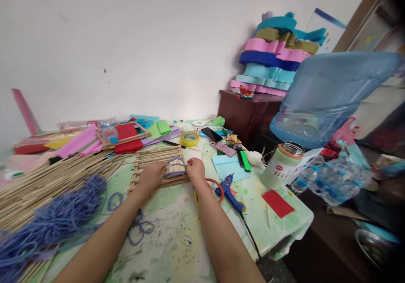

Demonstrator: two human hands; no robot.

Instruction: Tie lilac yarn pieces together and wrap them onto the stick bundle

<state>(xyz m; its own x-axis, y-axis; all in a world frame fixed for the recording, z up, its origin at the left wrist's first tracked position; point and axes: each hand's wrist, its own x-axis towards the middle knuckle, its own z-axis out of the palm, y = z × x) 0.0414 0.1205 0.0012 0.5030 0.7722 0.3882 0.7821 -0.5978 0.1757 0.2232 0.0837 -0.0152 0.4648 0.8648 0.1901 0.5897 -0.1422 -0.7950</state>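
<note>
A small panel of short pale sticks bound with purple yarn (175, 167) is held between my two hands. My left hand (152, 176) pinches its left end, and my right hand (195, 170) pinches its right end. Behind and beneath it lies a flat frame of thin wooden sticks (148, 156) on the table. Loops of loose purple yarn (141, 228) rest near my left forearm. By my right wrist are the red handles of scissors (217, 189), partly hidden by the arm.
A blue glue gun (231, 193) with a black cord lies right of my right arm. Further right stand a green thermos (281, 164) and a large water jug (325, 97). A purple yarn heap (69, 211) and long sticks (60, 181) cover the left side. Tape (189, 138) sits behind.
</note>
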